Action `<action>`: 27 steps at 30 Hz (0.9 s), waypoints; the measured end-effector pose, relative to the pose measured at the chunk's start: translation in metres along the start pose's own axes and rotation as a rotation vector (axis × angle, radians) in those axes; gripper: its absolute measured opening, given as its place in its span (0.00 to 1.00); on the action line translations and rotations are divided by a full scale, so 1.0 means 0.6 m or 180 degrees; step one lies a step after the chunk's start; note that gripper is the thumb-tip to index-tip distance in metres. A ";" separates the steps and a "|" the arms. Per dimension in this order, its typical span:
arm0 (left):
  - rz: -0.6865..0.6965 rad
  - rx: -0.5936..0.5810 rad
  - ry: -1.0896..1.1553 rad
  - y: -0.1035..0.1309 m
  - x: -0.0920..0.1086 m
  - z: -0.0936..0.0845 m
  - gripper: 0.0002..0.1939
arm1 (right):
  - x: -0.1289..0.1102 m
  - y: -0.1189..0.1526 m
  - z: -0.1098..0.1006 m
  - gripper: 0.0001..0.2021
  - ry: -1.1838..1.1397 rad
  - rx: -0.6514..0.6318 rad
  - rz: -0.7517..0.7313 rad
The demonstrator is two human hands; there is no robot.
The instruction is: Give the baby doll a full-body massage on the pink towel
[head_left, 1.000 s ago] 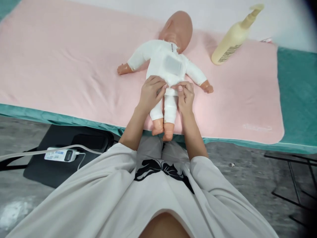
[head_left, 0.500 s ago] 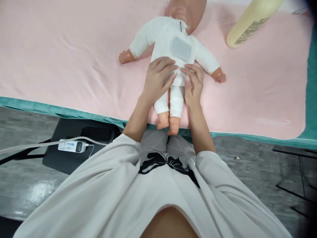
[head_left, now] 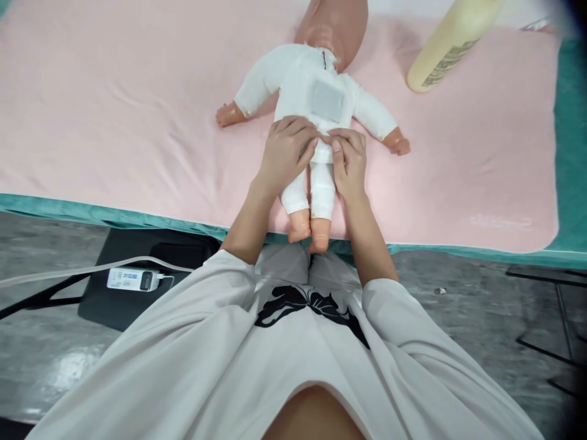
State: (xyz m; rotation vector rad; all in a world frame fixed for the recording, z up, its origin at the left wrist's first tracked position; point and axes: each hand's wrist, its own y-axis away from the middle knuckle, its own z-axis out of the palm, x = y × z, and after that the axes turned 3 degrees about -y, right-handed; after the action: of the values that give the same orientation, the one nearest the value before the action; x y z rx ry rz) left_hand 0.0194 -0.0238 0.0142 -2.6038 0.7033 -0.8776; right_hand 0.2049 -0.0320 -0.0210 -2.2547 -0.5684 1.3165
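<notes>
Doll (head_left: 298, 101) on pink mat (head_left: 137, 91), prob. light, soft torso (head_left: 293, 79), slick hard head (head_left: 339, 27); best held round torso. L hand (head_left: 285, 153) & R hand (head_left: 352, 160) at its waist, fingers part-curled; can't tell if pinching.

From here I count two hands (head_left: 287, 150), one doll (head_left: 291, 79), one yellow bottle (head_left: 447, 52), one pink mat (head_left: 137, 79) and one white device (head_left: 128, 279)

Doll (head_left: 293, 91) shows smooth, faintly glossy plastic head (head_left: 337, 27), matt cloth body (head_left: 287, 70); blanket (head_left: 137, 116) looks matt cloth; bottle (head_left: 452, 46), smooth plastic.
</notes>
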 end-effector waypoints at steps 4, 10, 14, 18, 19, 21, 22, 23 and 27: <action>0.0099 0.0040 0.0008 -0.010 -0.001 -0.010 0.24 | -0.001 -0.002 -0.002 0.23 -0.0228 -0.0046 0.0153; 0.0156 0.0151 -0.0028 -0.028 -0.012 -0.012 0.21 | -0.004 -0.011 -0.004 0.28 -0.0455 -0.0388 0.0376; -0.0023 0.0058 0.0007 -0.030 -0.022 -0.003 0.18 | 0.002 -0.014 0.001 0.26 -0.0370 -0.0401 0.0320; -0.0055 0.0128 0.0327 -0.031 -0.030 0.004 0.20 | 0.011 -0.013 0.007 0.27 -0.0271 -0.0333 0.0251; -0.0041 0.0135 0.0341 -0.032 -0.030 0.004 0.20 | 0.012 -0.012 0.008 0.27 -0.0240 -0.0330 0.0237; 0.0003 0.0095 0.0274 -0.033 -0.028 0.000 0.21 | 0.013 -0.011 0.008 0.27 -0.0197 -0.0304 0.0200; 0.0029 0.0067 0.0221 -0.034 -0.026 -0.003 0.22 | 0.013 -0.012 0.008 0.26 -0.0176 -0.0278 0.0165; 0.0054 0.0057 0.0161 -0.035 -0.023 -0.007 0.22 | 0.014 -0.014 0.007 0.26 -0.0146 -0.0255 0.0126; 0.0153 0.0115 -0.0065 -0.046 -0.018 -0.024 0.24 | 0.022 -0.037 0.000 0.26 0.0009 -0.0222 0.0063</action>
State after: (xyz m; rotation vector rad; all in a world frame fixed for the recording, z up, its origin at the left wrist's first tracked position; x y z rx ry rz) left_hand 0.0127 0.0031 0.0319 -2.5497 0.7344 -0.8406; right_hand 0.2080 -0.0067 -0.0174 -2.3235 -0.6015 1.3221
